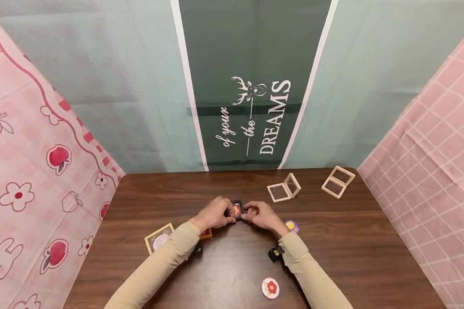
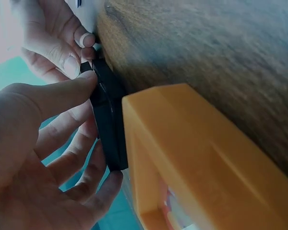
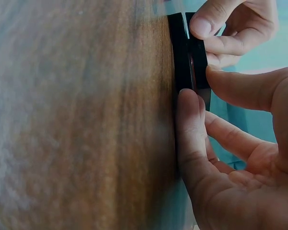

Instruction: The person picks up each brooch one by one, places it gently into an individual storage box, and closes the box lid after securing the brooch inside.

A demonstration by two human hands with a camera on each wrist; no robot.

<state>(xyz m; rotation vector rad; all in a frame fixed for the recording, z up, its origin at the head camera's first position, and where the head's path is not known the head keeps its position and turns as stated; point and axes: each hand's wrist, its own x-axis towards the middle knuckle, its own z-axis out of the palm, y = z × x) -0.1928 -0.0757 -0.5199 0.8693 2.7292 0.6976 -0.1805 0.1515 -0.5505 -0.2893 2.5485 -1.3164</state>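
Observation:
Near the middle of the table, both hands hold a small black hinged display frame (image 2: 105,115) with a round red badge (image 1: 237,210) showing inside it. My left hand (image 1: 216,213) grips its left side, thumb and fingers on the edges. From the right, my right hand (image 1: 261,215) pinches the opposite side. The right wrist view shows the frame's two black halves (image 3: 184,57) lying nearly together, a thin gap between them. An orange frame (image 2: 182,129) with a red badge in it stands close by the left hand, partly hidden by the left forearm in the head view.
A yellow frame (image 1: 152,237) holding a pink badge lies beside the left forearm. Two pale wooden frames (image 1: 281,198) (image 1: 327,187) stand unfolded at the back right. A purple badge (image 1: 293,225) lies by the right wrist, and a red-flower badge (image 1: 270,288) lies nearer the front.

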